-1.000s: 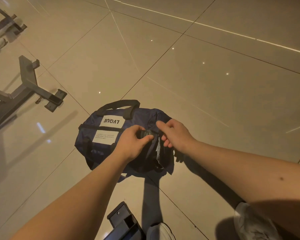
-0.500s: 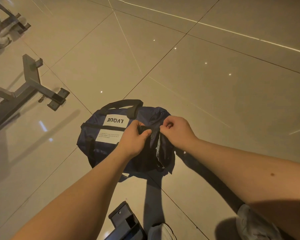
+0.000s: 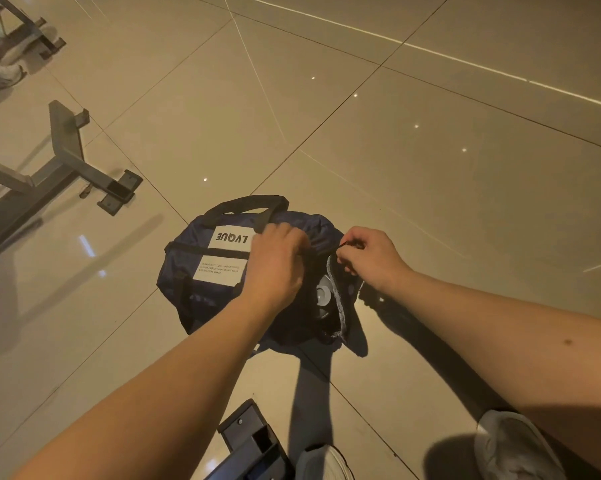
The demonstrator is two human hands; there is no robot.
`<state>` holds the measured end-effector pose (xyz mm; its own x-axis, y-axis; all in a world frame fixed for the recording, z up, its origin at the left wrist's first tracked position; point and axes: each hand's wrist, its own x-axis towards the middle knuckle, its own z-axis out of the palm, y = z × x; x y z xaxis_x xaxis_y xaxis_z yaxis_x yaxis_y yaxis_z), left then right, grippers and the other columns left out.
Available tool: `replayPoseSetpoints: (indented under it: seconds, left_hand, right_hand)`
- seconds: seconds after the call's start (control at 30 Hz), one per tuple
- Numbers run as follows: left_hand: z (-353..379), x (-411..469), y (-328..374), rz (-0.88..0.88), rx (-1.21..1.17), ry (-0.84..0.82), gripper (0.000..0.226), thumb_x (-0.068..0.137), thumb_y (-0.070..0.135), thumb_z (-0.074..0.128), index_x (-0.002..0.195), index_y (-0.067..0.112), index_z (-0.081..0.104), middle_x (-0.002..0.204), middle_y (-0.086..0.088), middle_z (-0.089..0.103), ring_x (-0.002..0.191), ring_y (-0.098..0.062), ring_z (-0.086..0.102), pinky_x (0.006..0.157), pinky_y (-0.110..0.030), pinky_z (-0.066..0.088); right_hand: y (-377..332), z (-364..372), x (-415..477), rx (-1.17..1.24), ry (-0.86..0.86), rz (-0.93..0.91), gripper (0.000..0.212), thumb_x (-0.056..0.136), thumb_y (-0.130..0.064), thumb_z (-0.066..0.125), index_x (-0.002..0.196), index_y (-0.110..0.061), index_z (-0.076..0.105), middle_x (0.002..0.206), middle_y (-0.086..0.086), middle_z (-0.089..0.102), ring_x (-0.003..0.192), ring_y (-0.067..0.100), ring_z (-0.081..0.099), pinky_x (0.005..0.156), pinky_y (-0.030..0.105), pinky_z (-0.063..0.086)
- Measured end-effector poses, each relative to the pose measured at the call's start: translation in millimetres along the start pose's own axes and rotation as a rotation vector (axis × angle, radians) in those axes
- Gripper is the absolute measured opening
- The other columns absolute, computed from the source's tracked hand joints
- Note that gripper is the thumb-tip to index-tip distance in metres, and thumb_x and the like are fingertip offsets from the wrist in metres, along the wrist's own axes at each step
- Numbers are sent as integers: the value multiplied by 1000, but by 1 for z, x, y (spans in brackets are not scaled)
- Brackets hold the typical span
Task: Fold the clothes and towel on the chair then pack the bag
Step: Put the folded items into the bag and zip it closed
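- A glossy beige tiled floor [image 3: 430, 168] fills the view, with thin grout lines and small points of reflected light.
- A navy duffel bag [image 3: 202, 296] lies on the floor in the middle of the view, just ahead of the person's feet. Its zipped opening faces up and gapes on its right side.
- The bag's black carry handle [image 3: 247, 204] arches over its far edge. A white label [image 3: 231, 237] reading "LVQUE" sits on the near panel, and a second white label [image 3: 219, 270] with small print lies below it.
- The left hand [image 3: 275, 268] rests on top of the bag beside the opening, its fingers curled together and gripping the fabric.
- The right hand [image 3: 372, 261] is at the far end of the opening, thumb and forefinger pinching a small black zipper pull [image 3: 342, 244], the other fingers tucked in.
- Through the gap shows a pale, rounded item [image 3: 323, 294]; what it is cannot be told.
- A black metal bracket [image 3: 254, 441] stands at the bottom edge between two white shoes [image 3: 510, 441].
- A grey metal frame foot [image 3: 67, 161] stands well apart at the left, with a pale sneaker [image 3: 1, 76] beyond it.
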<state>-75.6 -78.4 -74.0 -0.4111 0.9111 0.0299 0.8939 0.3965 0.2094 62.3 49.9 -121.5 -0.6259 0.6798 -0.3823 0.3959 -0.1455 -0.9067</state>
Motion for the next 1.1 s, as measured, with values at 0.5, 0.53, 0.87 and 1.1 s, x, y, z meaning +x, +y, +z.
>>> replayPoseSetpoints:
  seconds: [0.5,0.53,0.87,1.1]
  left_hand:
    - [20,26,36,-89,-201,-125,21,97,41,67,112,29,75,96,8,55,94,-13,56,70,-29,41]
    - [20,28,36,-96,-190,-128,19,97,40,66,109,29,75,96,8,56,94,-13,57,70,-29,42]
    - [14,20,25,135,-53,-78,18,94,32,63,97,19,75,86,2,59,78,-19,56,65,-35,44]
    - [12,-9,12,251,19,2,30,90,39,52,87,19,75,78,3,59,72,-19,53,64,-36,43]
  right_hand:
    - [0,-17,3,-24,-8,-45,3,86,-11,73,88,-11,76,79,3,71,68,6,62,61,13,50]
    - [-1,-17,3,19,-22,-10,5,87,-8,71,90,-8,75,78,7,70,65,7,61,59,13,51]
    - [-22,5,17,170,-49,472,16,92,-17,64,79,-8,61,55,5,53,36,11,44,36,17,36]
    - [-19,7,39,443,176,558,2,92,-6,61,93,-4,60,63,10,54,28,9,42,34,14,38]
